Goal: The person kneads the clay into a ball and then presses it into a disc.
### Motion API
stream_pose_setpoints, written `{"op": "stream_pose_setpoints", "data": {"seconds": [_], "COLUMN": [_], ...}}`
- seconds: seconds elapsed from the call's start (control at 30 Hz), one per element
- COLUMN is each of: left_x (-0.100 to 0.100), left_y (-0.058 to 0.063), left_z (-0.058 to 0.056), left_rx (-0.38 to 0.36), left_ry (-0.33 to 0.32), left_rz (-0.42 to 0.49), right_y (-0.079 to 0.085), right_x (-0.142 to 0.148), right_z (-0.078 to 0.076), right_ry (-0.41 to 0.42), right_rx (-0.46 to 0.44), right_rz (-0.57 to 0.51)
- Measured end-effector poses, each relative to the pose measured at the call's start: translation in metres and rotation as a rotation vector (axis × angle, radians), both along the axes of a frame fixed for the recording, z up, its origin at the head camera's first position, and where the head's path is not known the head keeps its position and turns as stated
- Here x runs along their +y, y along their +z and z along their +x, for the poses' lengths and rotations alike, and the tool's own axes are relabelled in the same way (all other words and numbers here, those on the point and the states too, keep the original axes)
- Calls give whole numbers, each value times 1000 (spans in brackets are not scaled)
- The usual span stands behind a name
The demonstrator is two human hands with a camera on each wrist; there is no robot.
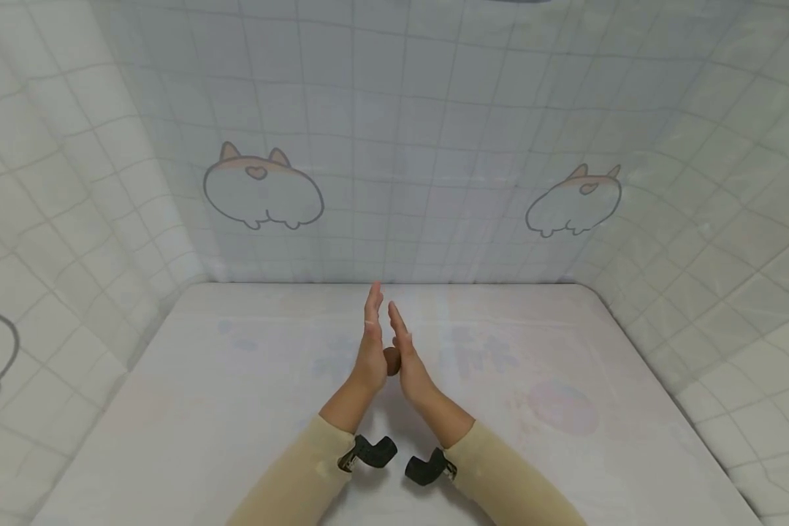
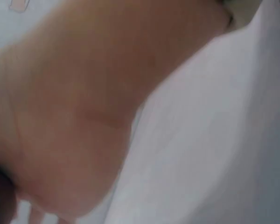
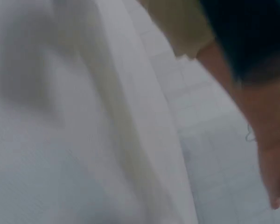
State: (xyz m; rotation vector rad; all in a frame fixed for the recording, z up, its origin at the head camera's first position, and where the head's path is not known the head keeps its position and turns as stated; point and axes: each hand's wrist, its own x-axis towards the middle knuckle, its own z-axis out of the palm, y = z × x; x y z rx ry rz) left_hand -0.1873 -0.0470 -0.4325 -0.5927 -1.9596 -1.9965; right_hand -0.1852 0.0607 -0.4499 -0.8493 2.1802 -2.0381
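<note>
Ball [image 1: 391, 361] between left grip [image 1: 371, 355], right grip [image 1: 413, 369]

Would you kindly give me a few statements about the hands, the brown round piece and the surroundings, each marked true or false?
1. The brown round piece is between the left hand and the right hand. True.
2. Both hands are clenched into fists. False: their fingers are extended.
3. Both sleeves are cream-coloured. True.
4. The back wall is plain. False: it shows grid lines and animal drawings.
5. A dark attachment shows at each wrist. True.
</note>
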Motion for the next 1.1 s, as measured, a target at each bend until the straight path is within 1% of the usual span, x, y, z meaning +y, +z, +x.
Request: {"op": "stream_pose_setpoints", "data": {"seconds": [0.07,0.13,0.23,0.37,0.43,0.53,0.6,0.67,0.8,0.87,0.97,1.07,1.1], "left_x": [-2,-5,-7,-8,-9,-8,-6,-5,-1,1,2,1,1], "left_y": [-2,-4,-7,-13,-15,-17,-17,-18,-19,-19,-15,-10,-9], "left_z": [-3,-5,-6,-3,-1,1,3,4,6,7,8,9,9], "left_rx": [-24,-49,-89,-168,-209,-243,-235,-216,-155,-127,-87,-55,-40], "left_ry": [21,24,-11,-82,-107,-138,-153,-177,-236,-258,-273,-284,-285], "left_rz": [6,8,-15,-109,-153,-177,-179,-171,-149,-124,-73,-13,1], "right_y": [2,3,5,11,14,19,22,23,22,21,18,14,12], "right_x": [0,0,2,4,5,7,8,9,12,14,14,14,13], "right_z": [4,7,9,8,7,4,2,-2,-11,-14,-19,-22,-23], "right_ry": [32,61,77,42,12,-32,-55,-68,-92,-83,-65,-54,-62], "right_rx": [30,55,89,137,154,162,159,151,115,76,34,36,55], "right_rz": [3,5,-18,-33,-10,47,70,70,56,49,62,88,101]}}
